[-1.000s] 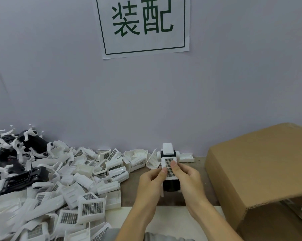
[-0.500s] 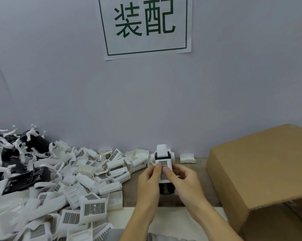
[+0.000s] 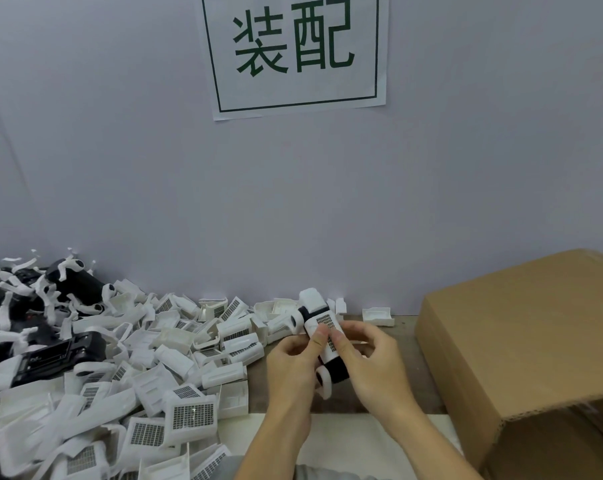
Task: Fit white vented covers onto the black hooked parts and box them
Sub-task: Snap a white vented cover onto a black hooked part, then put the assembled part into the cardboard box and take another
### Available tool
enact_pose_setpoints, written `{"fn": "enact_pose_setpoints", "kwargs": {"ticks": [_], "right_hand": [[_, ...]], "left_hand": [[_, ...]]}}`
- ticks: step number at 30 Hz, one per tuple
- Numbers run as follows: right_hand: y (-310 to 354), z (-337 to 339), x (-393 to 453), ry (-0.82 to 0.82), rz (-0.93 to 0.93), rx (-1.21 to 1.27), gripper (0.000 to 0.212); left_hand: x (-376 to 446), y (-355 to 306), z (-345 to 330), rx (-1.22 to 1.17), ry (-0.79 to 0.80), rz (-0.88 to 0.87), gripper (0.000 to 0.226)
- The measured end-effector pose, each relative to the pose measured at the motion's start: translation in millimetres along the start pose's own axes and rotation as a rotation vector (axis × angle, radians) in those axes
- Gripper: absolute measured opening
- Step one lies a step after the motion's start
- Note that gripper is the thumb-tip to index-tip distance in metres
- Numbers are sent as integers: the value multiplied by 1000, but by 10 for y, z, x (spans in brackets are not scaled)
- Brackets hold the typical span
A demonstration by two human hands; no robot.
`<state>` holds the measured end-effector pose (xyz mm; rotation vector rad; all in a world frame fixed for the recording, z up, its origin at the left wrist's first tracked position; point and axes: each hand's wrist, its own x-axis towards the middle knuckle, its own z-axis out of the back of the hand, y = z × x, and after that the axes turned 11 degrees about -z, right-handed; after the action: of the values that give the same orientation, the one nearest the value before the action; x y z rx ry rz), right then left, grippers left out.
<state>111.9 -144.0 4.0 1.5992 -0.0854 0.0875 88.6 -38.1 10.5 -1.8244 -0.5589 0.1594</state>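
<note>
Both hands hold one black hooked part (image 3: 338, 368) above the table, tilted with its top leaning left. A white vented cover (image 3: 322, 322) lies on its upper face. My left hand (image 3: 295, 362) grips the part from the left, thumb pressing on the cover's grille. My right hand (image 3: 369, 365) grips it from the right, thumb also on the grille. A large heap of loose white vented covers (image 3: 192, 415) fills the table's left half. More black hooked parts (image 3: 55, 355) with white hooks lie at the far left.
An open cardboard box (image 3: 522, 341) stands at the right, its flap raised toward me and its opening at the lower right corner. A single white cover (image 3: 378, 315) lies by the wall next to the box. A grey wall with a paper sign (image 3: 295, 53) rises behind the table.
The held part has tilted from upright to leaning left and shifted slightly toward me. Both thumbs stayed on the cover's grille. The view has dropped a little.
</note>
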Motion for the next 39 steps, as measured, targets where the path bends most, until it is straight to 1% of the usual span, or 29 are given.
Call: {"fn": "enact_pose_setpoints", "kwargs": {"ticks": [2,4,5,7,9,10,11,13,14,15,16,17,18,19,21,22,23,25,27,29,31,35,39], "right_hand": [[-9,-16,-34,62,67,-96,19],[-1,-24,-66,137,122,-190,29],[6,-27,-73,150,134,-208,33],[24,-30,-85,117,150,-195,34],[62,-5,-93,33,111,-116,23],[71,22,-85,-7,58,-57,20],[64,63,-51,-49,-21,8,23],[59,140,65,-77,-295,217,24],[60,161,103,-48,-443,330,24],[50,171,123,-10,-544,425,28],[24,166,138,32,-600,496,33],[-11,158,150,71,-614,546,38],[-42,146,161,121,-608,582,43],[-68,143,149,178,-591,598,43],[-58,134,118,238,-555,586,29],[-42,129,117,239,-543,570,23],[-33,123,121,229,-524,532,22],[-4,126,107,199,-446,412,28],[66,175,73,194,-330,291,28],[188,245,14,247,-197,101,23],[313,279,-17,269,-104,-80,24],[409,289,-50,256,-39,-264,28],[439,322,-42,274,-9,-361,22]], "left_hand": [[0,-8,2,-53,-37,50,49],[3,-19,11,-97,-54,67,51],[5,-28,12,-117,-52,80,50],[28,-35,13,-139,-34,100,53],[49,-38,-1,-85,-37,40,49],[57,-40,-8,-2,-52,-23,45],[63,-38,-9,87,-76,-100,39],[73,-54,8,174,-131,-232,25],[70,-71,17,162,-135,-258,18],[71,-84,25,133,-116,-256,15],[65,-104,27,99,-77,-232,16],[57,-125,22,59,-27,-194,19],[46,-145,16,22,21,-158,22],[43,-151,17,-3,46,-136,24],[45,-154,16,-11,39,-127,27],[45,-157,24,-19,21,-120,27],[42,-167,39,-36,2,-107,28],[55,-206,90,-87,-22,-68,32],[100,-247,150,-117,-18,-35,35],[146,-276,193,-106,4,-50,24],[164,-291,218,-98,26,-69,16],[157,-268,266,-100,77,-41,18],[169,-239,283,-171,72,44,14]]}}
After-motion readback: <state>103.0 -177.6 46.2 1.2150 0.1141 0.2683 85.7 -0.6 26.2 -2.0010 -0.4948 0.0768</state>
